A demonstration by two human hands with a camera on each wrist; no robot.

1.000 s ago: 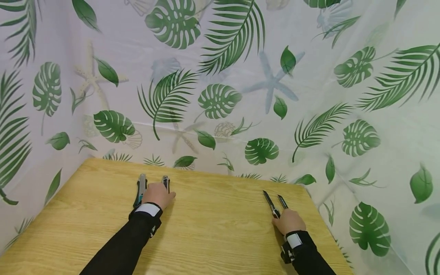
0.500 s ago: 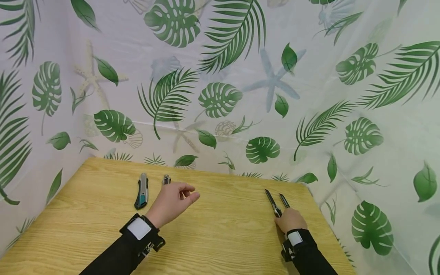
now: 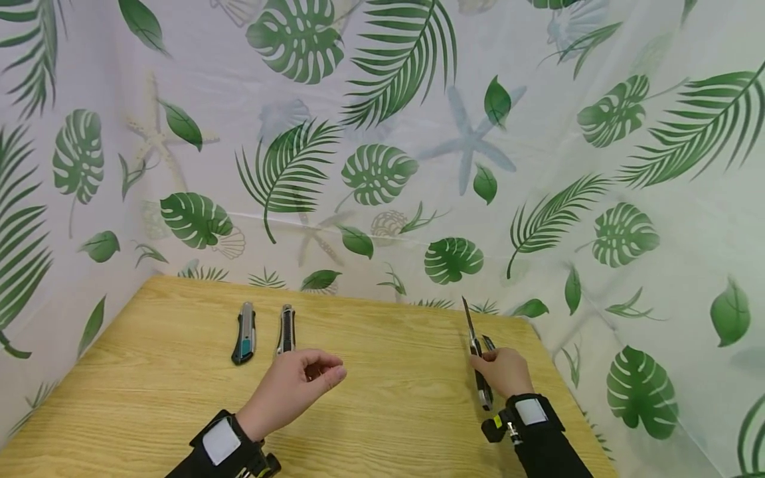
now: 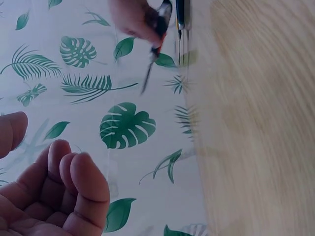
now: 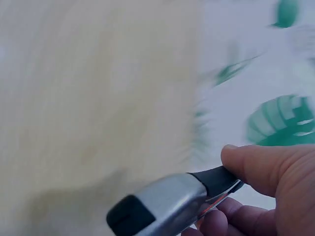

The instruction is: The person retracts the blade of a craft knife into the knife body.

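My right hand [image 3: 507,372] pinches a silver-and-black utility knife [image 3: 483,393] between thumb and fingers, its long blade extended and pointing away toward the wall. In the right wrist view the rounded silver end of this knife [image 5: 170,201] shows under the thumb [image 5: 261,164]. A second knife [image 3: 489,342] with its blade out lies just beyond that hand, mostly hidden by it. My left hand [image 3: 293,388] hovers with loosely curled fingers [image 4: 88,191] and holds nothing. Its knuckles overlap the lower end of a black-and-silver utility knife [image 3: 287,328]. A teal-marked utility knife [image 3: 245,335] lies left of that one, blade retracted.
A wood-grain table [image 3: 370,411] carries all the knives. Its back edge meets a white leaf-print curtain [image 3: 382,226], which also runs along the left and right sides. Both wrists wear black camera straps.
The left hand has come off the black-and-silver knife on the left and drawn back toward me, its fingers loosening. The right hand has raised one of the two right-hand knives, its tip now higher.
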